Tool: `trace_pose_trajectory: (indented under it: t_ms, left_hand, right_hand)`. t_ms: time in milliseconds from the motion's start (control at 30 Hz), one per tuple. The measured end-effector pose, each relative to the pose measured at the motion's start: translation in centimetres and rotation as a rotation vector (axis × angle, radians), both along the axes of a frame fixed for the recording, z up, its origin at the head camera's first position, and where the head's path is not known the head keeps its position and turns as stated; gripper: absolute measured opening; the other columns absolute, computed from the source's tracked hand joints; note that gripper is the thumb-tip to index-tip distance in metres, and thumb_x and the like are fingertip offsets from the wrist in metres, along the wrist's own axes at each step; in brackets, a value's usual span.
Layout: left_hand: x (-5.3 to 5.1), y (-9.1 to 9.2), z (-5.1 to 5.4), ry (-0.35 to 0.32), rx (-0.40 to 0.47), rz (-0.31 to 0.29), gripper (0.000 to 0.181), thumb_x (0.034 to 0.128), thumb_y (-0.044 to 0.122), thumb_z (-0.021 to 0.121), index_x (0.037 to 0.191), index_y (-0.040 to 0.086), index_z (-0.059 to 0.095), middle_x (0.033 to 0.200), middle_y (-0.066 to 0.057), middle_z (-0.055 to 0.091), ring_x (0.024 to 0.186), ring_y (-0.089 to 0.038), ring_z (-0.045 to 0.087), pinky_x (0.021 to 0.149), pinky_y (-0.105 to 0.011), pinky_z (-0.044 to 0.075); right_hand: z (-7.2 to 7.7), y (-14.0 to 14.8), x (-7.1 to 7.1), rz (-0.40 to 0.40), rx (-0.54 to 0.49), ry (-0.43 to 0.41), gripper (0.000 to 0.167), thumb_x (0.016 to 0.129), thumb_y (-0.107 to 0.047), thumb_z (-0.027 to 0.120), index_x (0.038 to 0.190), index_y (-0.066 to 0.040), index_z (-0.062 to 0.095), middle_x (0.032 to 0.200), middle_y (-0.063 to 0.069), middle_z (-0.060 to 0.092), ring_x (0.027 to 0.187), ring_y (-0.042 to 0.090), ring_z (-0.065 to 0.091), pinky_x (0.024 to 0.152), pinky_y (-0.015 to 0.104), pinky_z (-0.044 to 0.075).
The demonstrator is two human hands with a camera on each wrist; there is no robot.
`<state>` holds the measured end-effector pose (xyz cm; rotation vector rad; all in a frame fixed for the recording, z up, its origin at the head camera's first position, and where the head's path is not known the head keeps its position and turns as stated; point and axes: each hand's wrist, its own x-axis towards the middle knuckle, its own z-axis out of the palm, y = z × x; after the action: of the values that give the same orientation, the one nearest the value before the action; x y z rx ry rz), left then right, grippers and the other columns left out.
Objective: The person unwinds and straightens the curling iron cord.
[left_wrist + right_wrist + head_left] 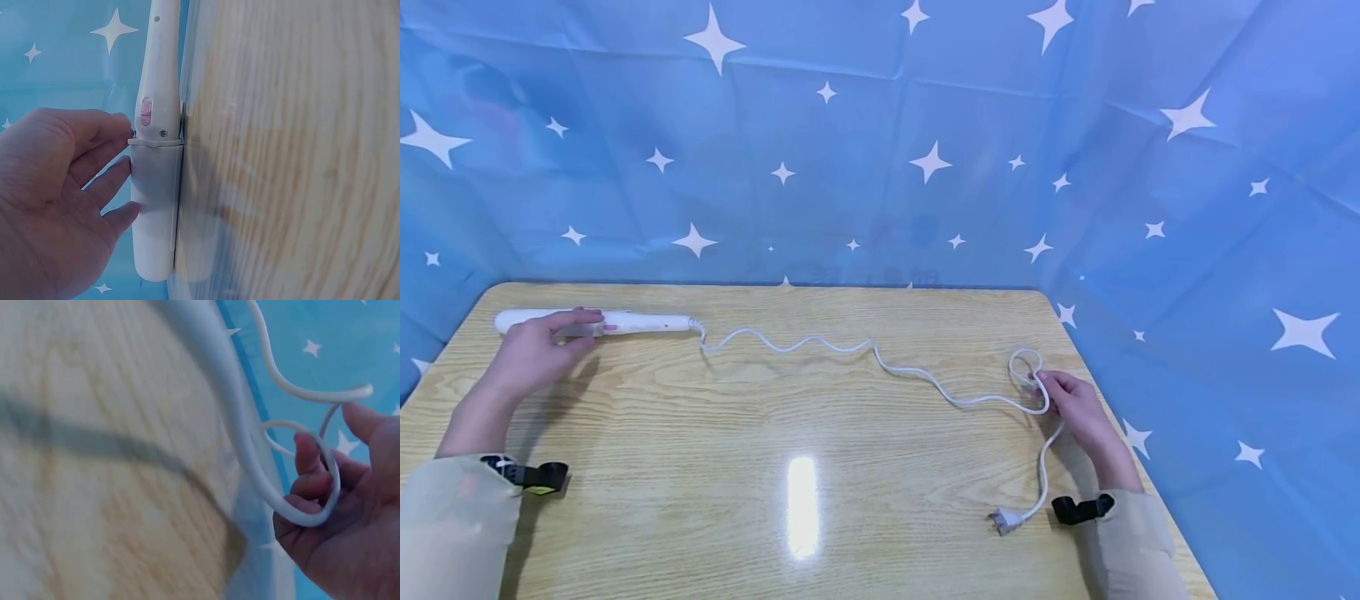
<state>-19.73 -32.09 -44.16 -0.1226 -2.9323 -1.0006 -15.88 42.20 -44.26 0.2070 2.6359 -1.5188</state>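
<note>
A white hair straightener with a pink switch lies along the table's far left side. My left hand rests against its wide end, fingertips touching its side in the left wrist view. From its narrow end a white power cord runs in waves to the right. There my right hand holds the cord, fingers curled round a loop of it. Past that hand the cord hangs down to a two-pin plug near the front right of the table.
The wood-grain table has rounded far corners and a bright light reflection near its middle front. A blue cloth with white stars hangs behind the table and along its right side. Black wrist cameras sit at both sleeves.
</note>
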Motion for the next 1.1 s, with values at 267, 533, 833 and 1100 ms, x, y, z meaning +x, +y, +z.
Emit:
trace_pose_trajectory:
  t_ms: [267, 533, 833, 1100]
  left_hand:
    - [-0.2, 0.0, -0.1, -0.001, 0.008, -0.003, 0.038, 0.1051, 0.019, 0.058, 0.135, -0.004, 0.060, 0.149, -0.039, 0.039, 0.125, -0.064, 0.042, 0.080, -0.053, 0.046]
    - [-0.1, -0.1, -0.3, 0.002, 0.006, -0.008, 0.038, 0.1048, 0.018, 0.060, 0.135, -0.004, 0.059, 0.149, -0.039, 0.038, 0.122, -0.064, 0.043, 0.083, -0.058, 0.046]
    - [-0.1, -0.1, -0.5, 0.014, 0.027, -0.002, 0.036, 0.1038, 0.014, 0.061, 0.134, -0.005, 0.060, 0.148, -0.039, 0.040, 0.127, -0.064, 0.039, 0.097, -0.076, 0.038]
    - [0.0, -0.1, -0.5, 0.026, 0.044, -0.006, 0.035, 0.1039, 0.014, 0.061, 0.133, -0.005, 0.060, 0.148, -0.038, 0.041, 0.128, -0.064, 0.039, 0.096, -0.075, 0.039]
  right_hand:
    - [1.0, 0.3, -0.5, 0.008, 0.131, -0.029, 0.057, 0.104, -0.037, 0.063, 0.139, 0.008, 0.056, 0.094, -0.017, 0.062, 0.082, 0.008, 0.054, 0.067, 0.025, 0.050]
    - [1.5, 0.2, -0.5, 0.011, 0.198, -0.022, 0.058, 0.096, -0.032, 0.074, 0.136, 0.007, 0.059, 0.103, 0.003, 0.065, 0.090, 0.012, 0.056, 0.069, 0.025, 0.051]
    - [1.4, 0.1, -0.8, 0.023, 0.292, 0.012, 0.054, 0.094, -0.031, 0.077, 0.131, 0.006, 0.063, 0.116, 0.017, 0.066, 0.105, 0.024, 0.056, 0.074, 0.020, 0.051]
    - [2.3, -0.4, -0.8, -0.010, 0.318, 0.074, 0.050, 0.094, -0.028, 0.077, 0.130, 0.005, 0.064, 0.104, 0.011, 0.064, 0.100, 0.020, 0.057, 0.071, 0.018, 0.051]
